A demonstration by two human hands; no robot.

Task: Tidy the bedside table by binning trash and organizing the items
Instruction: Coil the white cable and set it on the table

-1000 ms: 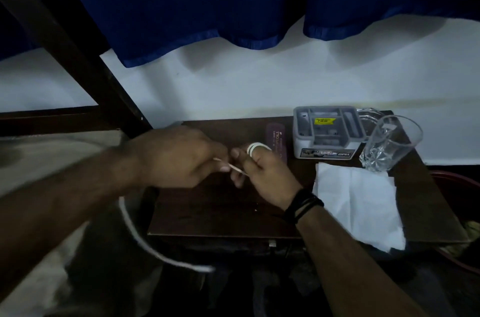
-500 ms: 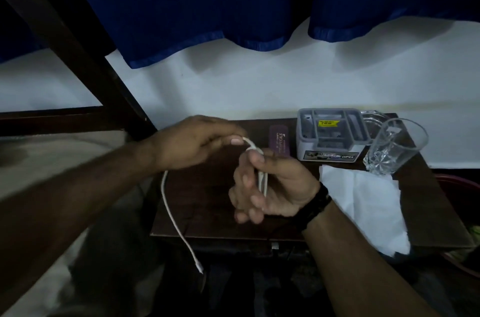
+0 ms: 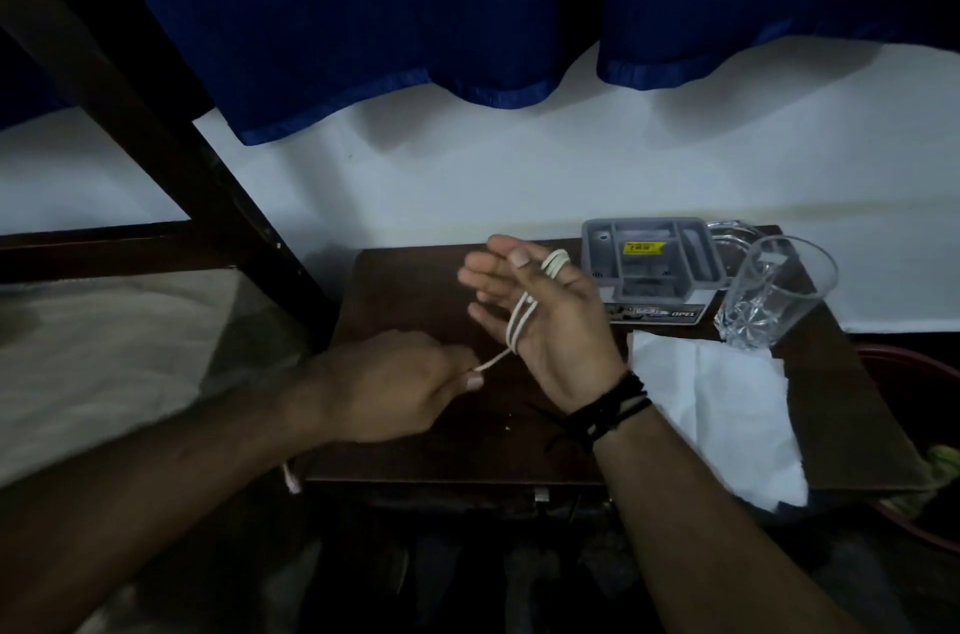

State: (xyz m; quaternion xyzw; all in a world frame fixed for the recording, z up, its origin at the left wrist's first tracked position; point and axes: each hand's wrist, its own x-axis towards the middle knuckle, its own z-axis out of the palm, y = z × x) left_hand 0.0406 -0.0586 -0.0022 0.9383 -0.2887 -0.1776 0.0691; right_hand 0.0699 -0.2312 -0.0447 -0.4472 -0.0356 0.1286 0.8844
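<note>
We see our left hand (image 3: 395, 386) pinching a white cable (image 3: 522, 319) between thumb and fingertips, low over the near left part of the dark wooden bedside table (image 3: 415, 301). From there the cable rises taut to our right hand (image 3: 540, 311), held palm up with fingers straight and spread; it runs in loops across the palm and over one finger near the top. A black band (image 3: 608, 412) circles the right wrist. To the right of that wrist a white tissue (image 3: 727, 415) lies flat on the table, overhanging its near edge. At the far right stands a grey plastic organizer tray (image 3: 654, 264) with a yellow sticker, and just beside it a clear cut-glass tumbler (image 3: 774, 293). Blue curtains (image 3: 415, 10) hang above the white wall behind
</note>
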